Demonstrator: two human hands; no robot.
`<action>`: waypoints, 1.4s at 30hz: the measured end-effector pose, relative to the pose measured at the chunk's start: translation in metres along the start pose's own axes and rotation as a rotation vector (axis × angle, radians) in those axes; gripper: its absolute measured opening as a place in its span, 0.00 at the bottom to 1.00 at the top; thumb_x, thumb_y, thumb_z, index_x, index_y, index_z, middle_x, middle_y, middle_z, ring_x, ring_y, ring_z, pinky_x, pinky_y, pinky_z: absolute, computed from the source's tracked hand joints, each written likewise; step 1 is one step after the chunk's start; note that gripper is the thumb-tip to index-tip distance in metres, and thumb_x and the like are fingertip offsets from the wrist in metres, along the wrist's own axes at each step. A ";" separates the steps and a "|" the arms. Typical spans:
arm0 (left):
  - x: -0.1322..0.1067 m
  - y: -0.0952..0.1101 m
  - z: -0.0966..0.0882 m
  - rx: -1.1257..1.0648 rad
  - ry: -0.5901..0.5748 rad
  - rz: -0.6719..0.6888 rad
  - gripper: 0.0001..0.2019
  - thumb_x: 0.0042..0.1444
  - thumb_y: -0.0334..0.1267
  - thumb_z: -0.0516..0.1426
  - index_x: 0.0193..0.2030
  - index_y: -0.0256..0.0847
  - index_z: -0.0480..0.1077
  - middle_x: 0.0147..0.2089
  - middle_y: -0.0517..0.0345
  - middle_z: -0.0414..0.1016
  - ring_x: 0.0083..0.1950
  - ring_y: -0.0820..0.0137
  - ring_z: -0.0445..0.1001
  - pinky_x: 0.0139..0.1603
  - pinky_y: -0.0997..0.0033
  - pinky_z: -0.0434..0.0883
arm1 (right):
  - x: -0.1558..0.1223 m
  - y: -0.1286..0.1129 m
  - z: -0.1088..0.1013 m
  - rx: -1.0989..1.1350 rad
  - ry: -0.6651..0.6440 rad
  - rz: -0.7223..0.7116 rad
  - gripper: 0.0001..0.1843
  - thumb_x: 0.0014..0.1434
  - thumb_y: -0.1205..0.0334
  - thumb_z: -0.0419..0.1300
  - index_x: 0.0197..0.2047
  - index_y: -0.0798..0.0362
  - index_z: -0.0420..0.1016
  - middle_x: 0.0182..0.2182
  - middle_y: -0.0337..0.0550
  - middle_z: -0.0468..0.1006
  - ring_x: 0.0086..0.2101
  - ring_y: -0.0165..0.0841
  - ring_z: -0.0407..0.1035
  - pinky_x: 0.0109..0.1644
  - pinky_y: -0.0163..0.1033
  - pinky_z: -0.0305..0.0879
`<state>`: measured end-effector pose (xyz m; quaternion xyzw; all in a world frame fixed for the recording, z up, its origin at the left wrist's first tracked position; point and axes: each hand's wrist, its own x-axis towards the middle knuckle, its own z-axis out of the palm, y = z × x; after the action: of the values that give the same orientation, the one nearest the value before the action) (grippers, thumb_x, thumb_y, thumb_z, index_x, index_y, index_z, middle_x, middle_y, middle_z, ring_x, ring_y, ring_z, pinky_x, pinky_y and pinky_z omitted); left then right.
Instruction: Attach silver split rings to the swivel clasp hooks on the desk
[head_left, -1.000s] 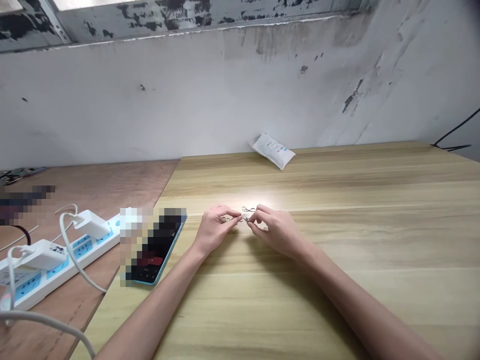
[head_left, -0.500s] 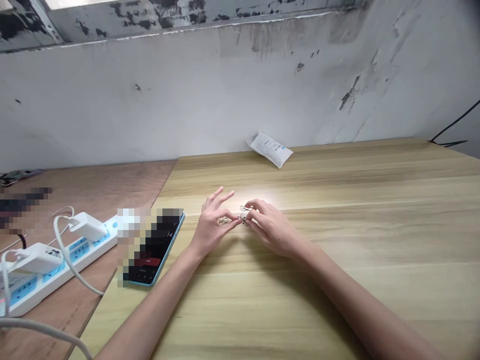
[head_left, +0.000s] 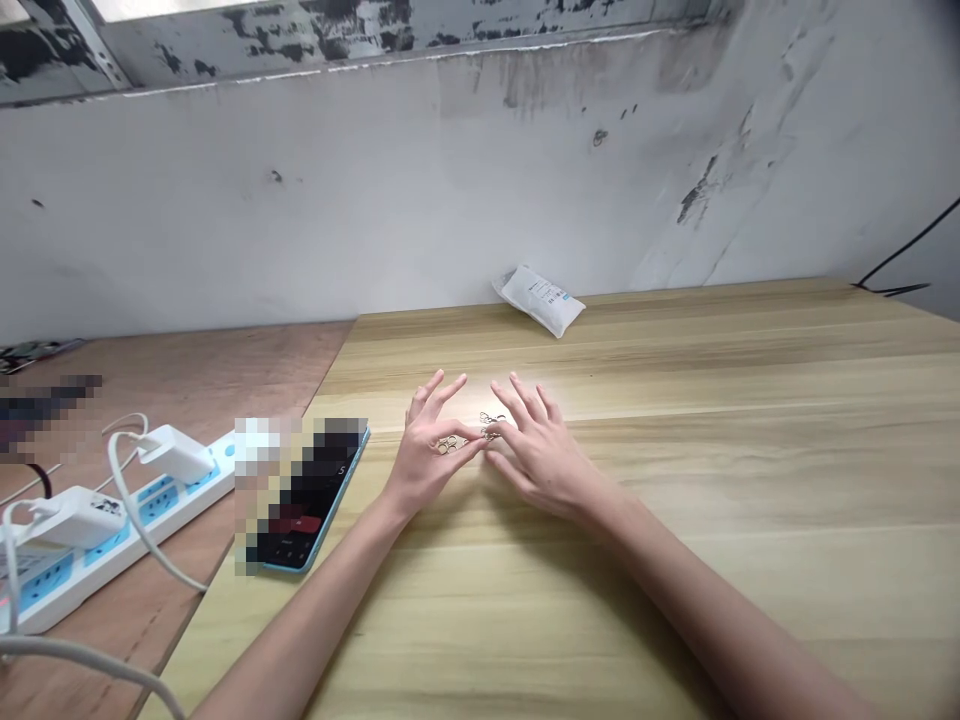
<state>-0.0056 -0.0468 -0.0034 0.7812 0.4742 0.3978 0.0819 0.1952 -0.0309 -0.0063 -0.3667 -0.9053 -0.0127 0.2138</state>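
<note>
Pale wood tabletop [head_left: 675, 480] | left grip [head_left: 431, 452] open, fingers spread, empty, just above small metal rings [head_left: 450, 445] | right grip [head_left: 541, 465] open, empty, just beside small metal pieces [head_left: 491, 427]

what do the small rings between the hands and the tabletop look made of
The small rings look like metal, silver-toned and bright where they catch the light, though they are too small to tell which metal. The tabletop looks like pale wood or wood-grain laminate, with straight grain lines and a smooth satin sheen; the look leaves open which.
</note>
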 end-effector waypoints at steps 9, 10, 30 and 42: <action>-0.001 0.006 0.001 0.004 0.049 -0.016 0.06 0.56 0.39 0.63 0.29 0.44 0.77 0.69 0.58 0.60 0.74 0.56 0.45 0.71 0.38 0.44 | 0.006 -0.020 0.014 -0.082 0.166 0.112 0.33 0.56 0.41 0.60 0.53 0.60 0.74 0.65 0.62 0.59 0.67 0.62 0.38 0.66 0.68 0.38; -0.001 0.006 0.002 0.005 0.056 -0.020 0.06 0.56 0.39 0.63 0.30 0.44 0.77 0.69 0.58 0.60 0.74 0.56 0.44 0.71 0.37 0.43 | 0.007 -0.021 0.015 -0.092 0.196 0.119 0.25 0.60 0.46 0.59 0.49 0.58 0.77 0.63 0.59 0.64 0.67 0.61 0.41 0.67 0.67 0.39; 0.003 -0.004 0.000 -0.180 0.045 -0.305 0.10 0.50 0.43 0.66 0.39 0.47 0.77 0.70 0.58 0.58 0.75 0.57 0.45 0.71 0.42 0.51 | 0.008 -0.009 0.021 0.129 0.362 0.040 0.11 0.66 0.60 0.55 0.41 0.45 0.80 0.57 0.42 0.73 0.64 0.47 0.55 0.66 0.61 0.47; 0.002 -0.008 -0.003 -0.058 -0.020 -0.150 0.06 0.55 0.44 0.63 0.33 0.47 0.78 0.71 0.58 0.56 0.74 0.54 0.46 0.68 0.34 0.53 | 0.008 -0.005 0.020 0.287 0.256 0.125 0.10 0.64 0.58 0.57 0.37 0.46 0.80 0.58 0.44 0.72 0.65 0.47 0.51 0.65 0.66 0.42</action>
<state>-0.0123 -0.0418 -0.0046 0.7446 0.5189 0.3962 0.1391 0.1794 -0.0255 -0.0202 -0.3835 -0.8387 0.0832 0.3776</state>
